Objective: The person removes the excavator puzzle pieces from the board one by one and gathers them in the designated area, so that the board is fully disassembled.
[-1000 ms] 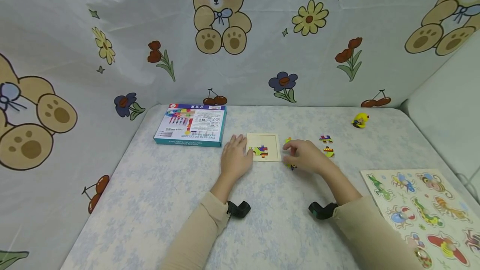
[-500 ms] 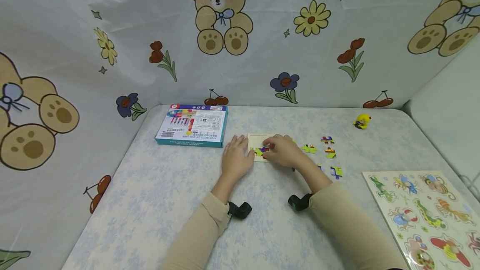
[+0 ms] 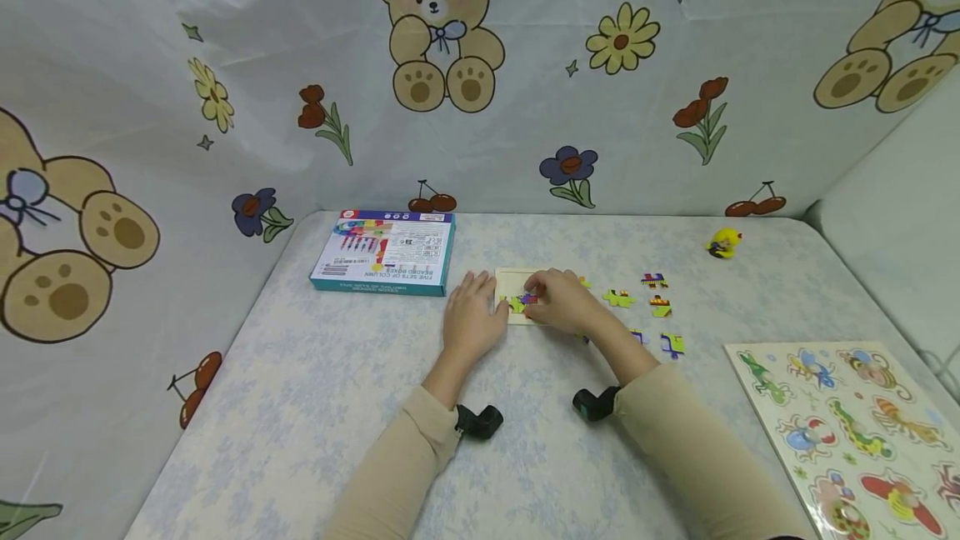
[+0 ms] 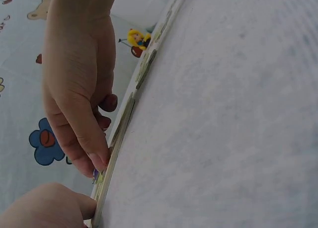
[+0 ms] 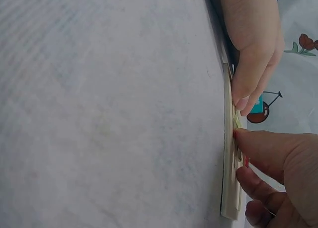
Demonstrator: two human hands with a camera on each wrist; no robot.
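A small square wooden puzzle tray (image 3: pixel 513 280) lies on the table with a few joined jigsaw pieces (image 3: pixel 517 304) in its lower left. My left hand (image 3: pixel 471 319) lies flat along the tray's left side, fingers straight and thumb at its edge. With thumb and fingertips, my right hand (image 3: pixel 567 303) pinches a colourful jigsaw piece (image 4: pixel 96 177) low over the tray, beside the joined ones. Most of that piece is hidden by the fingers. In the right wrist view, the right thumb and fingers reach over the tray's edge (image 5: pixel 227 148), close to the left hand (image 5: pixel 256 49).
Several loose jigsaw pieces (image 3: pixel 619 298) lie right of the tray, some partly under the right forearm. A boxed toy set (image 3: pixel 384 253) stands back left. A yellow figurine (image 3: pixel 723 243) sits back right, and an insect picture board (image 3: pixel 840 427) lies front right.
My right hand has moved left from the loose pieces onto the tray, and one piece is now in its fingers. The left hand has stayed at the tray's left edge.
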